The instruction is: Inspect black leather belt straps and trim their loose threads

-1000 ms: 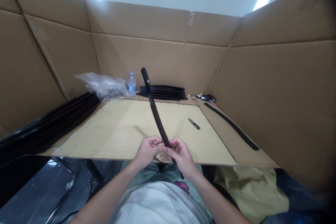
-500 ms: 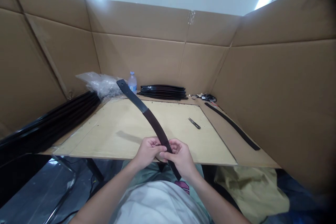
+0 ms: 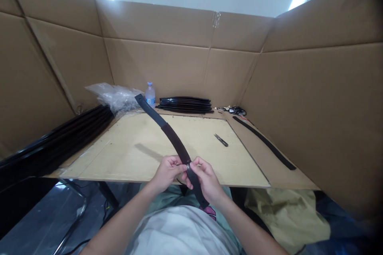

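A long, curved dark strap [image 3: 176,140] slants from the far left down toward my lap. Its far end is bare black with a small hole, and a dark brown wrap covers its middle. My left hand [image 3: 169,172] pinches the strap from the left, thumb on its upper face near the wrap's lower edge. From the right, my right hand [image 3: 206,177] grips the same spot, thumb and fingertips close to the left thumb. Below the hands the near end hangs over my lap. A thin dark strand shows under my left hand.
Small thread snips [image 3: 221,140] lie on the pale board [image 3: 119,159]. Another black strip [image 3: 265,142] rests along the right. A stack of dark strips [image 3: 185,104], a water bottle [image 3: 150,95] and clear plastic bags [image 3: 115,97] stand at the back. More strips [image 3: 60,139] are piled left.
My right thumb has shifted up along the strap to the wrap's lower edge, beside my left thumb. The strap's far end has dipped slightly, and its near end has turned a little.
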The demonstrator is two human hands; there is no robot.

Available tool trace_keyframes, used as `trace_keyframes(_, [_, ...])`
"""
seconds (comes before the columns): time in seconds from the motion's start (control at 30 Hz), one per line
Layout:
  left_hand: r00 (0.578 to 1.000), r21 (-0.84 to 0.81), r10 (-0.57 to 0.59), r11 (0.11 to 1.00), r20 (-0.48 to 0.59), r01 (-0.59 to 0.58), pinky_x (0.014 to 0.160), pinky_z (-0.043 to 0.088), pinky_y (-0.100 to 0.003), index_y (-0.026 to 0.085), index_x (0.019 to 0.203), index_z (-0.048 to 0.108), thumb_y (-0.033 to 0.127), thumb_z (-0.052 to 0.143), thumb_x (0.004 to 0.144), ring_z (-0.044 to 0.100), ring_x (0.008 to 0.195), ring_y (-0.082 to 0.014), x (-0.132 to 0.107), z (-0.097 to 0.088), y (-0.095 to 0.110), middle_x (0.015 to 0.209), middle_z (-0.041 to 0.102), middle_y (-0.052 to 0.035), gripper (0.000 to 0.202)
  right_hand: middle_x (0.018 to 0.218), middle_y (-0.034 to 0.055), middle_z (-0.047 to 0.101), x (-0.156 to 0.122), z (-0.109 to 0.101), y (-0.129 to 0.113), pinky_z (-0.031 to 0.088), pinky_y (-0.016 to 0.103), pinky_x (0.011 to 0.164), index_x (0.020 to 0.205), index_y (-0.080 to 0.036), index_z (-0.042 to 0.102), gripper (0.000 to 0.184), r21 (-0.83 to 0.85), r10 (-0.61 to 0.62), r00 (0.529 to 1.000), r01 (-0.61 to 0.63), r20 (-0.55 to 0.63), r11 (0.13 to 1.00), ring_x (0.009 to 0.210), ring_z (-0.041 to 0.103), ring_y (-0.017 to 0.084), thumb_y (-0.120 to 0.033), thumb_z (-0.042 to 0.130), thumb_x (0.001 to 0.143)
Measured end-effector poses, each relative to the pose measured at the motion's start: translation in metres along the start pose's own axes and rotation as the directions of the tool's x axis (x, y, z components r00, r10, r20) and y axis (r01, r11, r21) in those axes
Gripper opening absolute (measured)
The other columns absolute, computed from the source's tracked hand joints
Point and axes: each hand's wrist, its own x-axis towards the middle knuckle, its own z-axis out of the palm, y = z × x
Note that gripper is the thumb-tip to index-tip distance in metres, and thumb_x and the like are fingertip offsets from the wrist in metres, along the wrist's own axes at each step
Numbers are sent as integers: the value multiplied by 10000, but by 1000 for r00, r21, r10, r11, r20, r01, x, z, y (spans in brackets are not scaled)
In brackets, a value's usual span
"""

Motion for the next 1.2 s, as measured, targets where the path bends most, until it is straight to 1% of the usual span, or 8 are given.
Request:
trace_keyframes(0.2, [1000,48,6,999,7,-6,494,523,-316,103,761,549,227,641,748,645,497,-206,-1,0,0,574,638,-38,155,566,-4,603,2,-3,2,342,177,382,696,-175,431,260,-11,2,1000,-2,-21,1000,403,494,78,-355,554,838])
trace_keyframes(0.37, [1000,84,11,996,10,-11,504,507,-299,104,760,556,239,639,749,646,504,-201,-2,2,2,588,657,-50,158,539,-3,586,2,-2,0,323,171,354,669,-168,429,285,-17,26,998,-27,-64,999,371,464,69,-363,565,828])
trace_keyframes(0.6, [996,183,42,983,-78,-27,458,427,-218,107,662,537,251,671,719,609,468,-152,-1,0,2,535,641,-49,205,560,3,595,1,1,1,320,170,354,712,-169,442,268,22,41,998,-40,-48,999,368,462,68,-383,536,844])
trace_keyframes(0.7, [994,187,48,982,-102,-28,421,375,-194,110,655,523,294,651,739,577,435,-129,0,-3,-1,519,630,-47,238,584,14,604,2,2,2,326,173,362,752,-162,468,272,65,57,997,-54,-46,996,376,471,70,-410,502,859])
trace_keyframes(0.83, [990,211,45,977,-137,-15,378,302,-173,122,632,494,324,639,748,528,381,-98,-1,-6,-5,503,621,-38,274,584,17,605,2,2,4,322,176,360,754,-160,473,273,77,63,997,-58,-55,995,373,473,73,-412,514,851])
trace_keyframes(1.0, [989,233,44,972,-144,-9,388,346,-189,130,642,491,355,643,737,567,407,-130,-1,-8,-6,505,616,-31,288,586,22,600,2,3,6,320,177,368,763,-155,490,279,101,71,996,-64,-63,993,379,466,71,-419,516,847])
trace_keyframes(1.1, [990,210,37,978,-137,-7,427,409,-216,141,631,460,361,644,735,596,436,-153,-1,-7,-5,498,614,-25,306,570,12,578,1,5,5,318,176,380,794,-151,511,277,150,98,993,-88,-61,985,390,450,66,-423,516,847])
trace_keyframes(1.2, [992,185,24,983,-126,0,443,434,-226,137,644,467,359,644,736,610,458,-160,-2,-4,-3,515,622,-31,298,563,9,558,0,8,3,308,174,388,792,-143,525,275,173,109,992,-98,-57,980,404,430,61,-412,523,846])
